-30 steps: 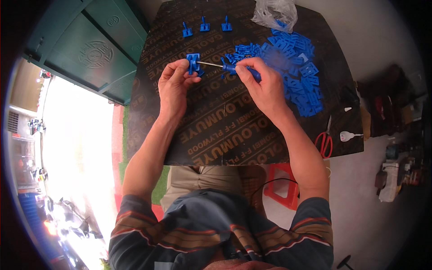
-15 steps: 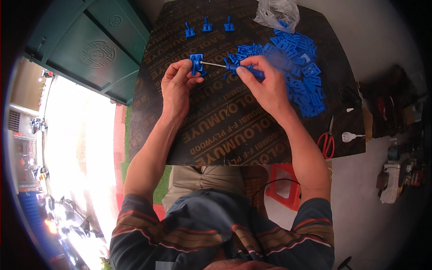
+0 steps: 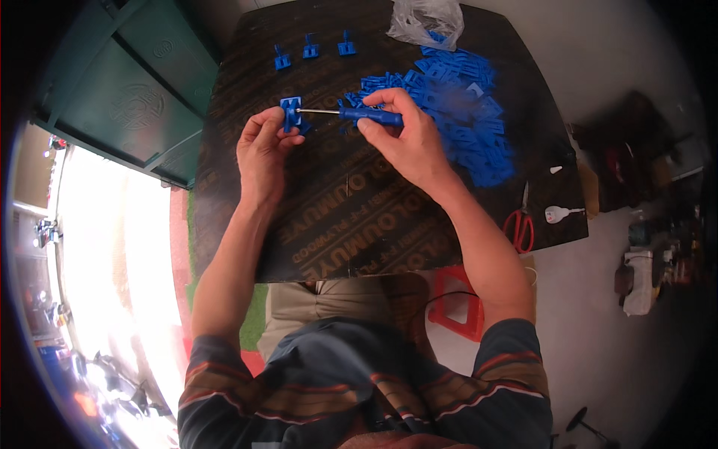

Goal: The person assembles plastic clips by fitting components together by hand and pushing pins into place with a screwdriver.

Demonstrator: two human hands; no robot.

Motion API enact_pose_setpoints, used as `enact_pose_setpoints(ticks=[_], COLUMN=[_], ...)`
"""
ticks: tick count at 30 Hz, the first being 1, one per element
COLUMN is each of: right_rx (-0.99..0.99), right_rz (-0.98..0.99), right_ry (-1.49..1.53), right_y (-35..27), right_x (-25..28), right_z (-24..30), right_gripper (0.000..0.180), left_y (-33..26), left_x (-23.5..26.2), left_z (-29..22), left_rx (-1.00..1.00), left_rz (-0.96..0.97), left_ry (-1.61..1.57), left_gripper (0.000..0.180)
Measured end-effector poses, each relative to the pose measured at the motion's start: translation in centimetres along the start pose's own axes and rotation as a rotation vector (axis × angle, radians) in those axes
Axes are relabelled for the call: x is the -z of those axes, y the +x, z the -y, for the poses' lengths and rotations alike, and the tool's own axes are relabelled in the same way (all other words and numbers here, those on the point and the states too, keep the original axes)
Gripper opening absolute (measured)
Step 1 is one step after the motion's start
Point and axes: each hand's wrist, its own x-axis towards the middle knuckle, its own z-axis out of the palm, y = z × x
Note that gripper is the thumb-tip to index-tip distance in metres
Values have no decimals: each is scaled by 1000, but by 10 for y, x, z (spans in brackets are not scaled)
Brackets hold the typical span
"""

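Observation:
Between the thumb and fingers of my left hand is a blue plastic part, a square plate with raised pieces. My right hand grips the blue handle of a screwdriver, its thumb below and fingers above. The metal shaft lies nearly level, and its tip touches the side of the blue part. Just beyond my right hand spreads a large pile of loose blue plastic pieces, flat plates and small thin bits. Three blue pieces with upright stems stand in a row at the far left of the table.
A clear plastic bag with blue pieces inside lies at the far edge of the dark plywood table. Red-handled scissors and a white plug-like item rest at the right edge. Below is a red stool; green doors stand left.
The whole view has shifted, so the table and hands appear farther left. My right fingers have changed their hold on the screwdriver handle, showing more of it. The tip still touches the blue part.

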Motion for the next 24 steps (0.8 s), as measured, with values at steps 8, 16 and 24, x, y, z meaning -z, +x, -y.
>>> enact_pose_setpoints(ticks=[8, 16, 24], right_rx=[-74, 11, -37], right_rz=[99, 63, 87], right_ry=[-80, -15, -63], right_y=[1, -1, -1], right_x=[6, 2, 1], right_z=[1, 6, 2], right_gripper=[30, 34, 27], left_y=[1, 1, -1], left_x=[-2, 0, 0], left_z=[1, 0, -2], left_rx=[12, 30, 0], left_rz=[-25, -9, -5], left_ry=[12, 10, 47], left_gripper=[18, 18, 19])
